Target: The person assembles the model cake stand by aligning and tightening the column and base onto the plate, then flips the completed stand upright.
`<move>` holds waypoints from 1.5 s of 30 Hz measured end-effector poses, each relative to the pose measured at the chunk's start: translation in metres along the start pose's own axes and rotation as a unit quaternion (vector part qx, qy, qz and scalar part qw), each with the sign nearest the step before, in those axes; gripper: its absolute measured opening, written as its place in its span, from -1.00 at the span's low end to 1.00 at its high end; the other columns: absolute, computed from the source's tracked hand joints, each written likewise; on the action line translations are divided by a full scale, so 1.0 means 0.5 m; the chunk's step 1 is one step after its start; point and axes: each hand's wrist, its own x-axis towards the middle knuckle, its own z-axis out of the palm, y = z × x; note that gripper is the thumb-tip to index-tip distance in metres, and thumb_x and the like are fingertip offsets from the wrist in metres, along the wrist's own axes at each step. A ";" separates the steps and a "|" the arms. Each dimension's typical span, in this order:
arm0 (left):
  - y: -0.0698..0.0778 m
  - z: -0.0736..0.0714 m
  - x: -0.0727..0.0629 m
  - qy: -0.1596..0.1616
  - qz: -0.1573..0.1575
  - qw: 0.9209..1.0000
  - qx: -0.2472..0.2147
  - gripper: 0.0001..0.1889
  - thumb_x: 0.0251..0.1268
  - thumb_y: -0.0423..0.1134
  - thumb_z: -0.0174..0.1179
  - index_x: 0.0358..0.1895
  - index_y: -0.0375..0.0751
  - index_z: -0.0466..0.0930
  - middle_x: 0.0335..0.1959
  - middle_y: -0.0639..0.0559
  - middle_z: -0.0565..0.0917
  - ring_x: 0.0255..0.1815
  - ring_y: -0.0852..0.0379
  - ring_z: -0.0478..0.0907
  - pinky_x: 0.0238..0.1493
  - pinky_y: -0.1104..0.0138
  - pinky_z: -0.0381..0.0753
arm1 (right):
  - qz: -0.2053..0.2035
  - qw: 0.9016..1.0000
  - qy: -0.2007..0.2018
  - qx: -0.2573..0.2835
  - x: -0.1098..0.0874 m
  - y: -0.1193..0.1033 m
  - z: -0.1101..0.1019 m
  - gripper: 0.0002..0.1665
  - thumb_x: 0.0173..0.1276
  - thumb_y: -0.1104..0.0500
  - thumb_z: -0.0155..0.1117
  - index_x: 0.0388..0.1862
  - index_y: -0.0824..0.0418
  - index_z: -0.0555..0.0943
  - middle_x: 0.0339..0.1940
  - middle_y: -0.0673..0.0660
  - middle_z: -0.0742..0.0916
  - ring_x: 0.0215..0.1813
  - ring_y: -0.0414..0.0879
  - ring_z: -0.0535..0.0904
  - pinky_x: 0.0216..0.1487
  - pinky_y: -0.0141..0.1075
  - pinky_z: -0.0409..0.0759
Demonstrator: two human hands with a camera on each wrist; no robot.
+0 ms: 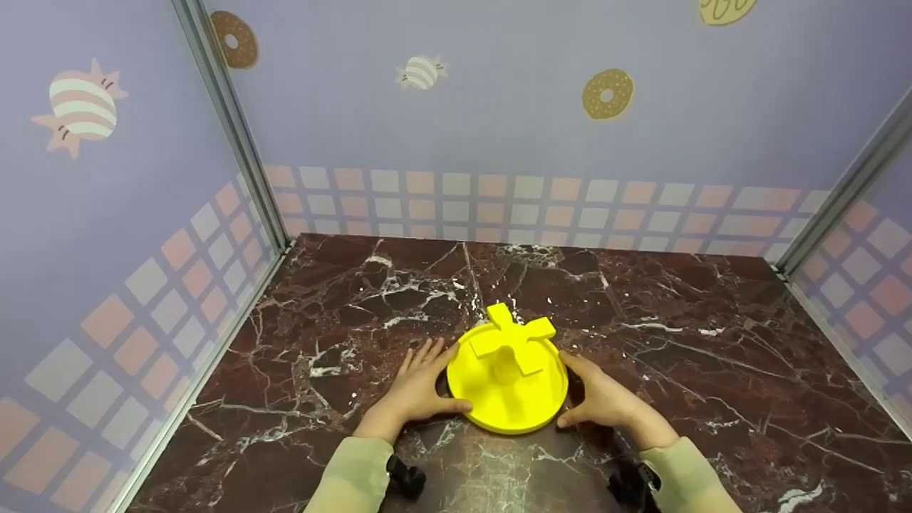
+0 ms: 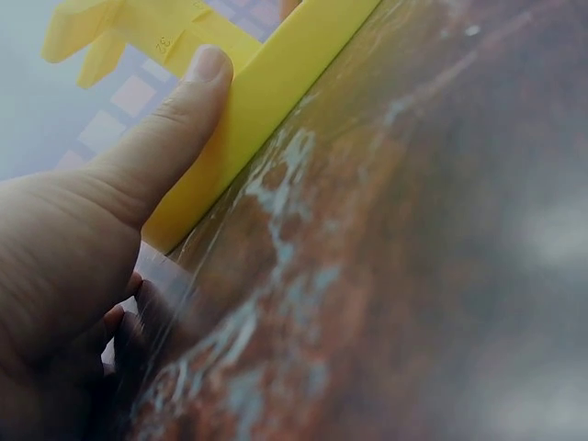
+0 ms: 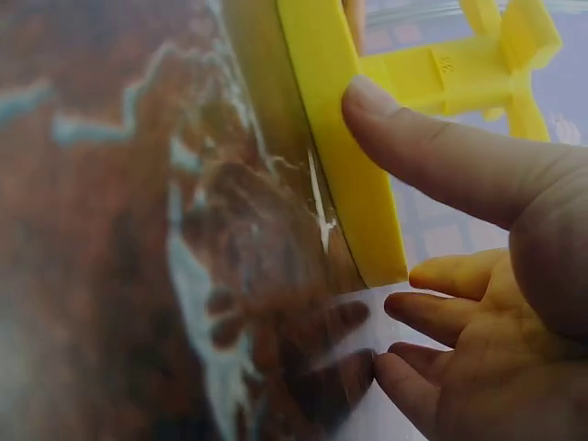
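Observation:
A yellow round tray (image 1: 516, 410) with a raised rim sits on the marble-patterned table. From its middle rises a yellow post topped by a four-armed cross (image 1: 514, 339), which hangs partly over the far rim. My left hand (image 1: 419, 388) holds the tray's left side between thumb and index finger, the other fingers spread on the table. In the left wrist view its thumb (image 2: 175, 129) presses the outer wall. My right hand (image 1: 602, 399) holds the right side likewise; its thumb (image 3: 432, 147) touches the wall, and several lower fingers stay off the tray. Small embossed marks show on the post (image 3: 441, 73).
Dark red marble-patterned tabletop (image 1: 712, 385) spreads all round the tray, with small white specks beyond it. Lilac panels with sweets and checks (image 1: 491, 128) enclose the back and both sides, joined by metal corner posts (image 1: 235, 121). Black wrist devices (image 1: 407, 477) sit under both cuffs.

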 end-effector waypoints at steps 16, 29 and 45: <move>0.003 0.001 -0.003 0.001 0.007 1.000 -0.003 0.35 -0.25 0.27 0.64 0.67 -0.05 0.06 0.68 -0.04 0.17 0.74 -0.26 -0.21 0.69 -0.26 -0.35 | 0.001 0.999 0.023 -0.041 0.002 -0.019 0.022 0.40 -0.15 0.11 0.79 0.56 0.56 0.17 0.55 0.54 0.35 0.59 0.51 0.16 0.60 0.30 0.18; 0.004 -0.001 0.002 0.016 0.034 0.999 -0.029 0.31 -0.19 0.20 0.64 0.65 -0.20 0.08 0.66 -0.12 0.19 0.71 -0.16 0.06 0.67 -0.28 -0.43 | -0.003 0.999 0.041 0.014 0.010 0.001 0.011 0.39 -0.16 0.07 0.79 0.58 0.46 0.23 0.53 0.46 0.44 0.53 0.34 0.37 0.57 0.21 0.31; 0.028 -0.012 0.011 0.056 0.066 0.946 -0.311 0.16 0.08 0.15 0.54 0.63 -0.31 0.08 0.65 -0.26 0.18 0.64 -0.22 0.20 0.68 -0.04 0.13 | -0.027 0.970 0.085 0.225 0.010 0.001 -0.034 0.01 0.21 0.30 0.55 0.54 0.53 0.25 0.50 0.49 0.45 0.50 0.34 0.42 0.46 -0.33 0.50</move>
